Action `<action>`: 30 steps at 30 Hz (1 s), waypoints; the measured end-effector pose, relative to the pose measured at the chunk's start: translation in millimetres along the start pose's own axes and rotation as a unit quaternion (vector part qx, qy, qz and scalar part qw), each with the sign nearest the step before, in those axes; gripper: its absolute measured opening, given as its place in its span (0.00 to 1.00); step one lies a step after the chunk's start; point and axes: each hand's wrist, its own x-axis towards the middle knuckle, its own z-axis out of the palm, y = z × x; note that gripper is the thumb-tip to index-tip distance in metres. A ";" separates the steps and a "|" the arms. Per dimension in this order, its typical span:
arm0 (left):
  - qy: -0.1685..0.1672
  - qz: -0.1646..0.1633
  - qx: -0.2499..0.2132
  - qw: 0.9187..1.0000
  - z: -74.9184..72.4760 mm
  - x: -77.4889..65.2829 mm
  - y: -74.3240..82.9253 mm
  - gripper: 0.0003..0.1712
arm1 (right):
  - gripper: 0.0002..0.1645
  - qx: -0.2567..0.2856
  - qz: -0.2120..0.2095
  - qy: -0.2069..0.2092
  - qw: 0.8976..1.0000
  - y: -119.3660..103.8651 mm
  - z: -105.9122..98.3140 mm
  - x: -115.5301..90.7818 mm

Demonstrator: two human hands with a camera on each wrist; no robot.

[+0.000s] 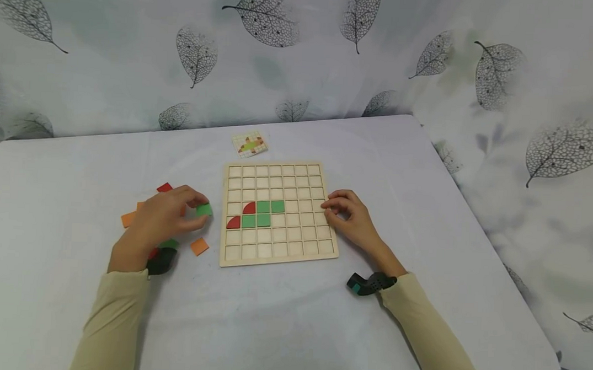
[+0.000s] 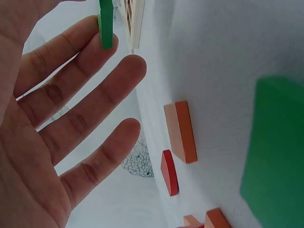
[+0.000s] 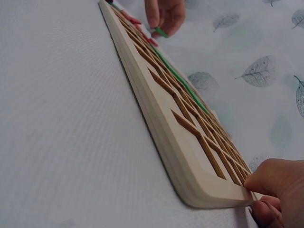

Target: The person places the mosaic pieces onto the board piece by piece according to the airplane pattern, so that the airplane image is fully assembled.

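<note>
My left hand (image 1: 163, 218) pinches a green square tile (image 1: 204, 209) between thumb and fingertips, just left of the wooden grid board (image 1: 278, 263). The other fingers of that hand spread apart in the left wrist view. On the board lie several green square tiles (image 1: 263, 207) and two red quarter-round tiles (image 1: 249, 208) at the left ends of two rows. At the board's right edge, my right hand (image 1: 352, 218) grips the rim, its thumb on top and its fingers against the side.
Loose tiles lie around and under the left hand: an orange square tile (image 1: 200, 246), a red tile (image 1: 164, 187), and a green tile (image 2: 278, 156) close to the left wrist camera. Behind the board rests a small pattern card (image 1: 249, 144). A leaf-print cloth (image 1: 312, 47) hangs behind the white table (image 1: 270, 327).
</note>
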 end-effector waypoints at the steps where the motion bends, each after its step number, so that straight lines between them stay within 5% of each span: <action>1: -0.001 0.003 0.004 1.000 0.8 0.9 0.6 0.12 | 0.09 0.001 0.000 0.000 1.000 -0.1 -0.1 0.0; 30: -0.090 0.048 -0.016 0.995 18.7 30.8 30.5 0.14 | 0.09 0.001 0.009 0.002 1.000 -1.6 -1.4 0.2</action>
